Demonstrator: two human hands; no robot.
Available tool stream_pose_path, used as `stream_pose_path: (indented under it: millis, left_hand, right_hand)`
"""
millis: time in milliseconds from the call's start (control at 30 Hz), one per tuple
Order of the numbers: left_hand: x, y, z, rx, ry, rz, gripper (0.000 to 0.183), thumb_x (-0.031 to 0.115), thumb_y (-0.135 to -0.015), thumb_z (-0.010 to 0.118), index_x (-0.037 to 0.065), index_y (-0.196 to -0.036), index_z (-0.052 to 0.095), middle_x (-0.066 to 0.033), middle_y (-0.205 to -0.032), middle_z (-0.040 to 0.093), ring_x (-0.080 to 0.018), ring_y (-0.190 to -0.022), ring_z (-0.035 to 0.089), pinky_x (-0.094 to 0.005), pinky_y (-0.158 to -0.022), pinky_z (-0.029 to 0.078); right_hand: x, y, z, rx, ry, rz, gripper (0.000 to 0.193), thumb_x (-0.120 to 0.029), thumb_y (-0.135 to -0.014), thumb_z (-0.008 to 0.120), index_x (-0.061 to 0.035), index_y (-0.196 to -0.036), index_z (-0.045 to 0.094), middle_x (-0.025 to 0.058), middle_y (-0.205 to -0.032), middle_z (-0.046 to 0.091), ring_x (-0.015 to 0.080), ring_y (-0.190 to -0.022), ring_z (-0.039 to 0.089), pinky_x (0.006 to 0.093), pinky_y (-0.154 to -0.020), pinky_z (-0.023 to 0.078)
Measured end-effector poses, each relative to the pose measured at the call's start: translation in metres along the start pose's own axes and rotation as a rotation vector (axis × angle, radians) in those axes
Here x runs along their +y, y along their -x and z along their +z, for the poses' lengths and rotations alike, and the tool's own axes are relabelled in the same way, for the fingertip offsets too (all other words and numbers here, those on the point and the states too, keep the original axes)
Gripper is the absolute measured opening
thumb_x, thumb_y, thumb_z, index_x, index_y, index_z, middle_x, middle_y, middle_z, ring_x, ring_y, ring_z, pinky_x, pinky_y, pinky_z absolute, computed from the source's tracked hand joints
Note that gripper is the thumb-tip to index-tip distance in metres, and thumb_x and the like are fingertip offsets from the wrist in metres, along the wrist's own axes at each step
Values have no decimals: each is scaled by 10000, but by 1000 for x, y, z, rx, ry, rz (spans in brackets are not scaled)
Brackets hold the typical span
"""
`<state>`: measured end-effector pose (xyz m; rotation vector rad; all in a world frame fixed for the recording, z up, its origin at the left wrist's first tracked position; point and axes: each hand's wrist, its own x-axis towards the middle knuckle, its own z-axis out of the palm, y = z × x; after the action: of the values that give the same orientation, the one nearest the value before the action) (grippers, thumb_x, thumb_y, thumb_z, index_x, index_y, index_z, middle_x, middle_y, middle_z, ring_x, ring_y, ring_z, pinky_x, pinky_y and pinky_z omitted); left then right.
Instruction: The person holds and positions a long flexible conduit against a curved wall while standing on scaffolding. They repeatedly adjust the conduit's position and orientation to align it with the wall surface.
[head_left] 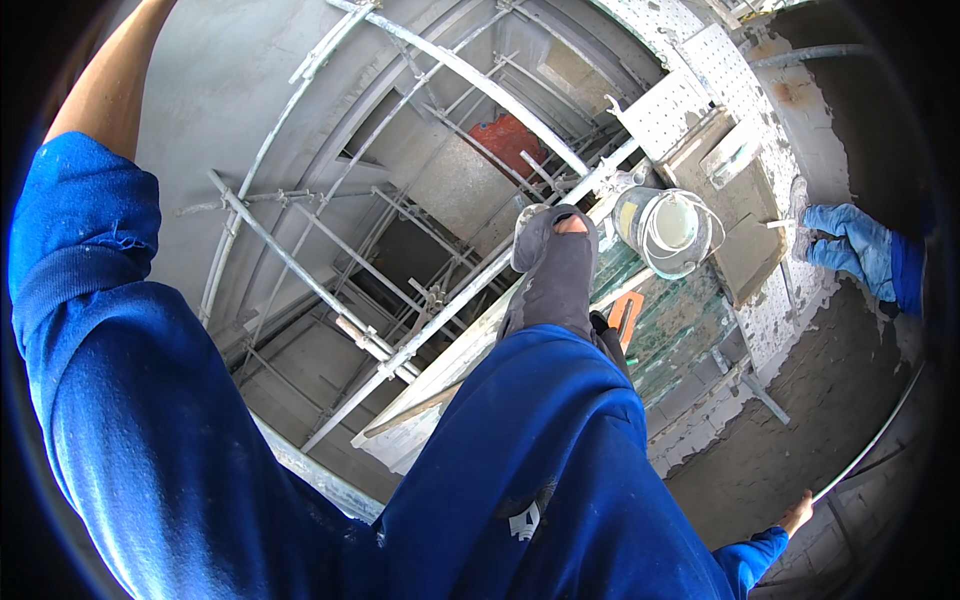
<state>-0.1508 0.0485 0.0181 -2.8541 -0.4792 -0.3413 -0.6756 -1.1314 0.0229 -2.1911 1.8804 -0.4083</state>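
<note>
At the lower right, my right hand [797,515] is closed on the end of a long, thin, pale straightedge [872,440], which curves up along the wall in this view. The wall [745,470] beside it carries grey, wet-looking plaster. My left arm [105,95] is raised at the upper left, its blue sleeve pushed up, and the hand lies beyond the picture's edge. Below me, an orange plastering float [626,318] rests on the platform close to my leg. A clear bucket [655,262] with a pale container inside stands farther along the boards.
Scaffold tubes [300,275] cross at the left, with a deep drop between them. A mortar-smeared board [735,235] lies past the bucket. Another person in jeans [855,245] stands at the right. My feet are on a narrow greenish platform [680,320].
</note>
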Motion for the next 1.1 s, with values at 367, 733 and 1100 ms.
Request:
stream_pose_path:
  millis: [367, 733, 1100]
  left_hand:
    - [1, 0, 0, -6, -45, 14, 355, 168, -917, 601, -163, -1038, 644, -275, -860, 698, -267, -726, 727, -309, -637, 639]
    - [-3, -3, 2, -18, 24, 10, 361, 182, -914, 614, -157, -1032, 647, -270, -863, 698, -257, -718, 721, -311, -623, 631]
    - [-3, -2, 1, -21, 32, 11, 367, 187, -921, 606, -156, -1043, 647, -270, -865, 698, -266, -726, 722, -321, -629, 633]
  right_hand:
    - [1, -3, -1, -9, 1, -11, 343, -429, -874, 644, -95, -840, 572, 3, -549, 380, 158, -405, 366, 343, -383, 301]
    - [3, 0, -2, -42, -46, -31, 348, -425, -861, 648, -81, -893, 610, -7, -558, 374, 149, -416, 366, 334, -387, 296]
    - [5, -6, -1, -7, -18, -9, 375, -441, -850, 666, -79, -931, 609, -11, -565, 375, 138, -423, 365, 321, -392, 293]
